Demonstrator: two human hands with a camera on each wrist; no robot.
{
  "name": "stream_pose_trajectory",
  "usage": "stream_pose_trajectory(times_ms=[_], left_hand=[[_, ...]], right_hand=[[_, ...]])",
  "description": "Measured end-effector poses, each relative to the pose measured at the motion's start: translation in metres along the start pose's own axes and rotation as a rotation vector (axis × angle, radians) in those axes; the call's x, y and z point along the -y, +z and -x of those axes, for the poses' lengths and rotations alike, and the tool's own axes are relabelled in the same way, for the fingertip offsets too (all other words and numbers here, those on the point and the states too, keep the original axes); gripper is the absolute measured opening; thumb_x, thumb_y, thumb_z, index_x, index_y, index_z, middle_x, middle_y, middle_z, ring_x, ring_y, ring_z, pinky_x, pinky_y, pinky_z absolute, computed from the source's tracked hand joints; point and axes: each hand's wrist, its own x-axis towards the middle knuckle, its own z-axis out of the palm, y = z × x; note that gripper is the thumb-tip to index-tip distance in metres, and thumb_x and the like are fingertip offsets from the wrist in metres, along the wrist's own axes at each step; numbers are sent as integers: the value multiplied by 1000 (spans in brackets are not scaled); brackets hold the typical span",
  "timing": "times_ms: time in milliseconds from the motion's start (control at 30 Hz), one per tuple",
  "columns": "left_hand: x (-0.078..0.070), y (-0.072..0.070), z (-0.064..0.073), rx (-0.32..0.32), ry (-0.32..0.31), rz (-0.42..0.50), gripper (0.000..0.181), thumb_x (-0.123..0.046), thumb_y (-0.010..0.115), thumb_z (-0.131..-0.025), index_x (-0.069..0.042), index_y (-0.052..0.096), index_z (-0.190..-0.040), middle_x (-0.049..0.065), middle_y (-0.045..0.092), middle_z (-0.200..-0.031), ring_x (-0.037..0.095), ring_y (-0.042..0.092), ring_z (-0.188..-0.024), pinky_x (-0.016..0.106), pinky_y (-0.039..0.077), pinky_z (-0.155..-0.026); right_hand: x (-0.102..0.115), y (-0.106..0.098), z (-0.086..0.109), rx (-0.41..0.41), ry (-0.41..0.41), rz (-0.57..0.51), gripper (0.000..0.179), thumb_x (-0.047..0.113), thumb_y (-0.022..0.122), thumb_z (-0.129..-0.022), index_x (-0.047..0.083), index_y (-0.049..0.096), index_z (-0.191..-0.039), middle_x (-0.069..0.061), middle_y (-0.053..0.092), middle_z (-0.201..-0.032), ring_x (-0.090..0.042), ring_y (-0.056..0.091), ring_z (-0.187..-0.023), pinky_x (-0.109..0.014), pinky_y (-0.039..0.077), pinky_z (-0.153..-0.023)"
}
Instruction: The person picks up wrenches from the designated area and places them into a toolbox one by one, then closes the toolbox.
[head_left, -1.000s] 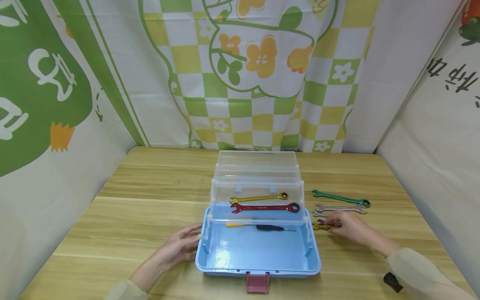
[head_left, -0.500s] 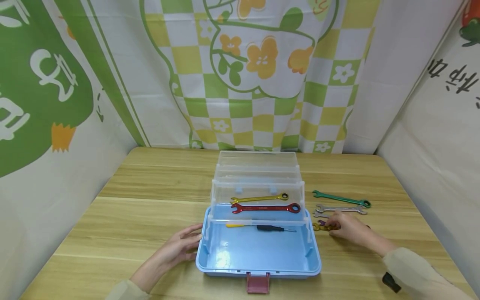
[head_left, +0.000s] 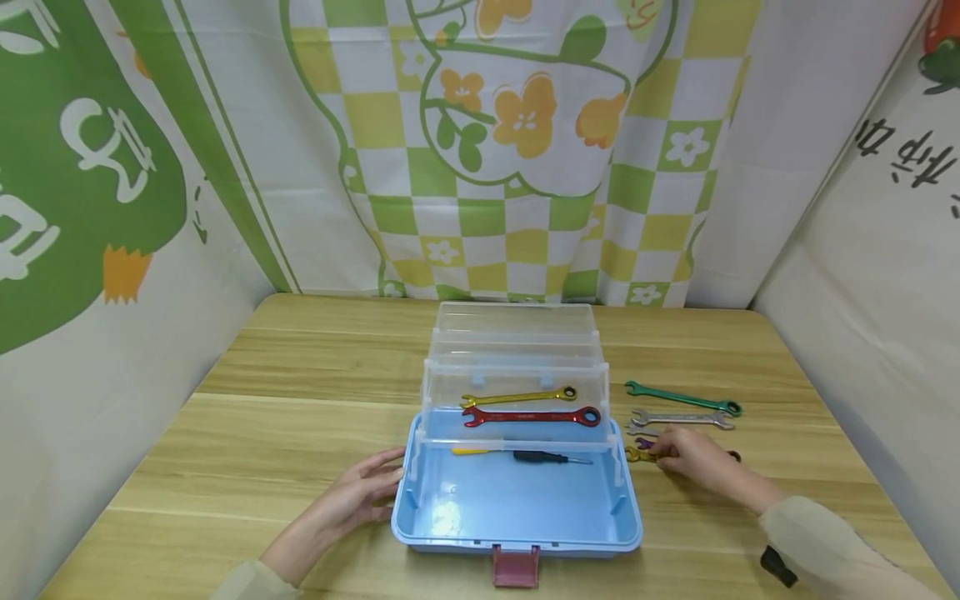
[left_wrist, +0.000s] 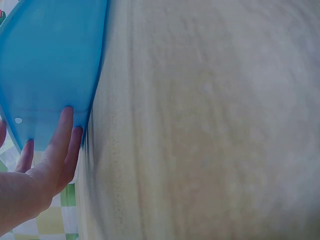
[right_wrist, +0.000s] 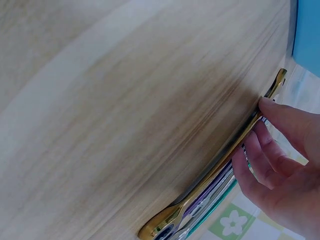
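Note:
My left hand point(head_left: 365, 490) rests against the left side of the blue toolbox point(head_left: 401, 525), its extended fingers touching the wall in the left wrist view point(left_wrist: 55, 155). To the right of the box, my right hand point(head_left: 693, 458) pinches a gold combination wrench point(right_wrist: 215, 167) between thumb and fingers, near its open end. That wrench lies at or just above the table; which of the two, I cannot tell. Beside it, a purple wrench point(head_left: 642, 444) is mostly hidden by the hand. Farther back lie silver wrenches point(head_left: 682, 417) and a green ratchet wrench point(head_left: 682, 396).
On the box's raised clear tray point(head_left: 517, 367) lie a yellow wrench point(head_left: 517, 397) and a red wrench point(head_left: 528, 416). A black-handled screwdriver point(head_left: 542, 456) and a yellow-handled tool point(head_left: 472, 451) are inside the box. A small black object point(head_left: 778, 567) lies by the right sleeve.
My right hand has shifted slightly along the wrenches, and a dark ring end now shows to its right. My left hand and the toolbox have stayed in place.

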Motion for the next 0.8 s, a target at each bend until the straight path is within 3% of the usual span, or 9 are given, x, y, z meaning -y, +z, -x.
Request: stream_pose_trajectory(times_ms=[467, 800], left_hand=[[1, 1, 0, -6, 1, -4, 66, -19, 52, -88, 6, 15, -136, 20, 44, -124, 21, 53, -101, 43, 44, -87], [1, -1, -1, 2, 5, 4, 66, -19, 52, -88, 6, 15, -137, 16, 47, -121, 21, 53, -101, 43, 43, -87]], right_hand=[[3, -1, -1, 69, 20, -50, 10, -3, 62, -76, 2, 60, -85, 1, 56, -76, -9, 50, -68, -22, 45, -56], [0, -1, 1, 21, -17, -125, 10, -3, 64, -74, 5, 60, -79, 1, 58, -74, -7, 52, -66, -21, 46, -56]])
